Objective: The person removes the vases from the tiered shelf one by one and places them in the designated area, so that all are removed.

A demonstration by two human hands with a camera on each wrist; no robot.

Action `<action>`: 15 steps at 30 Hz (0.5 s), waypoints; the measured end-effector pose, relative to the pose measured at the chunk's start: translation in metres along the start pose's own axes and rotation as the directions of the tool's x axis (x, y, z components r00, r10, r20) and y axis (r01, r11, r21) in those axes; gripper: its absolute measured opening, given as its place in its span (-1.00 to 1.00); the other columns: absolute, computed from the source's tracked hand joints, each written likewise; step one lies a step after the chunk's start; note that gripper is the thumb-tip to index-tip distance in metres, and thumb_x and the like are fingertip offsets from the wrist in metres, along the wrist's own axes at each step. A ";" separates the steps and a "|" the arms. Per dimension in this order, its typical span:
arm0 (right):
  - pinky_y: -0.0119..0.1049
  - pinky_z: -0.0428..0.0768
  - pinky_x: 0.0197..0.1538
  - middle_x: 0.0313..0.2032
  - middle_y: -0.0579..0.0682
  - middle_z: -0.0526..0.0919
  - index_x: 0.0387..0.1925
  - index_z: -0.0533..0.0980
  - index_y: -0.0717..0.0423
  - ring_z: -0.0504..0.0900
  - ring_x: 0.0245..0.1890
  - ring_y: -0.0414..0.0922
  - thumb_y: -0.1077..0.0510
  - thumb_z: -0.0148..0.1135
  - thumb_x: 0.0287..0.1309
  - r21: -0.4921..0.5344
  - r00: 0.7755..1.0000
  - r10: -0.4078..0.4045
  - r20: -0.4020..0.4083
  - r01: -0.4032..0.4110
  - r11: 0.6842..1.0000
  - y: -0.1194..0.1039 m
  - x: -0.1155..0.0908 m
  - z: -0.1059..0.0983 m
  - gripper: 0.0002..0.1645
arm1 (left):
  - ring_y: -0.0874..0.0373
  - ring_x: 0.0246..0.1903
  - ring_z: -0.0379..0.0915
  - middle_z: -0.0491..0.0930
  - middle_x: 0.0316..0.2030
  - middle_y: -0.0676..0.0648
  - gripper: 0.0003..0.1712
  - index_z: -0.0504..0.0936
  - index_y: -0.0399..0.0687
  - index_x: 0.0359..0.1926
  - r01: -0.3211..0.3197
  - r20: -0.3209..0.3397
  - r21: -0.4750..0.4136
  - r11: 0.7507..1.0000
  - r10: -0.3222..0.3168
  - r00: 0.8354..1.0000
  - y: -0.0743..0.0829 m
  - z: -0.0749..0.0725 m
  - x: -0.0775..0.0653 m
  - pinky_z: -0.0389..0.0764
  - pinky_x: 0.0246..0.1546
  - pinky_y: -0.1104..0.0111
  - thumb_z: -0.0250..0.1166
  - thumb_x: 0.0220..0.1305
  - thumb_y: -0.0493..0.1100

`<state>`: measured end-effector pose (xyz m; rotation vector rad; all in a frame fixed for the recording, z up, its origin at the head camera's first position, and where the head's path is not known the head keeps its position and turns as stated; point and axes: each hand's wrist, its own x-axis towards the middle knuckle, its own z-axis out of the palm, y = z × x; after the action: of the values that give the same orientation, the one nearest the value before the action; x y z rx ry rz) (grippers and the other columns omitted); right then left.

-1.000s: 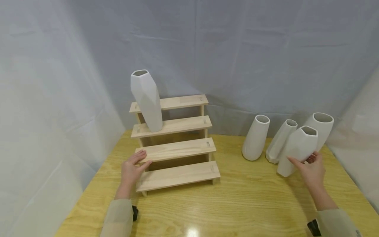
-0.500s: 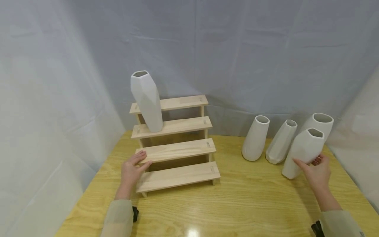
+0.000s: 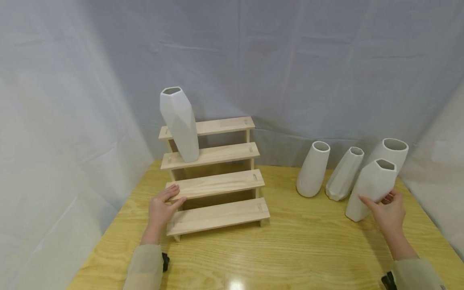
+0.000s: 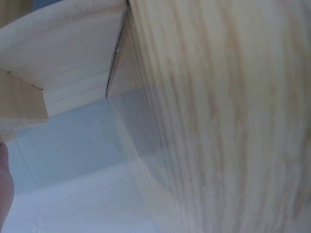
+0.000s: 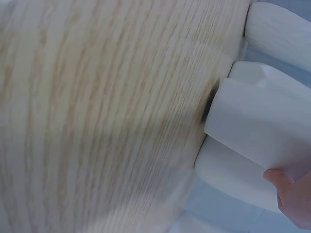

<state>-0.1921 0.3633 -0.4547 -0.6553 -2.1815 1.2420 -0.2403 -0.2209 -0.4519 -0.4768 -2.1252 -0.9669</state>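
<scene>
My right hand [image 3: 388, 211] holds a white faceted vase [image 3: 371, 187] low on its body, thumb on the near side and fingers round the right. The vase's base is at the table or just above it; a dark shadow shows beside it in the right wrist view. Close behind are a wide-mouthed white vase [image 3: 391, 151], partly hidden, and a slim ribbed one [image 3: 344, 175]. My left hand [image 3: 162, 205] grips the left end of a lower step of the wooden stepped shelf [image 3: 217, 183]. On that shelf's upper left stands a tall faceted white vase [image 3: 180, 125].
A smooth rounded white vase [image 3: 313, 169] stands left of the ribbed one. Everything rests on a yellow wood-grain table [image 3: 290, 245]. Pale sheeting [image 3: 290, 80] hangs behind and at both sides, close to the shelf's back and the vases.
My right hand and its vase have shifted right and slightly nearer, away from the ribbed vase, then down a little. My left hand keeps its place on the shelf.
</scene>
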 end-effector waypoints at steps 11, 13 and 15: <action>-0.58 0.36 -0.24 -0.14 -0.04 0.36 0.13 0.16 0.11 0.35 -0.25 -0.30 -0.04 0.42 -0.25 0.010 1.000 0.012 0.006 -0.012 1.000 0.008 0.002 0.004 -0.08 | -0.08 -0.17 0.50 0.58 -0.23 -0.23 -0.62 0.63 -0.41 -0.33 0.034 0.018 -0.006 0.999 -0.034 0.999 0.000 0.001 0.000 0.26 -0.03 0.75 0.48 -0.31 -0.37; -0.62 0.36 -0.26 -0.16 -0.06 0.36 0.12 0.16 0.10 0.35 -0.26 -0.34 -0.06 0.42 -0.26 -0.002 1.000 0.010 -0.002 -0.010 1.000 0.011 0.004 0.005 -0.08 | -0.08 -0.17 0.50 0.58 -0.22 -0.23 -0.62 0.63 -0.41 -0.33 0.035 0.019 -0.005 0.999 -0.035 0.999 -0.001 0.001 0.000 0.26 -0.03 0.75 0.48 -0.31 -0.37; -0.54 0.37 -0.24 -0.12 0.01 0.36 0.14 0.15 0.16 0.36 -0.22 -0.24 -0.07 0.42 -0.26 -0.002 1.000 0.016 0.002 -0.016 1.000 0.012 0.005 0.006 -0.04 | -0.08 -0.17 0.50 0.58 -0.22 -0.24 -0.62 0.62 -0.41 -0.33 0.033 0.018 -0.003 0.999 -0.033 0.999 -0.001 0.001 0.000 0.26 -0.03 0.75 0.48 -0.31 -0.37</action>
<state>-0.1979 0.3685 -0.4662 -0.6735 -2.1831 1.2493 -0.2411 -0.2213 -0.4531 -0.4551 -2.1539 -0.9883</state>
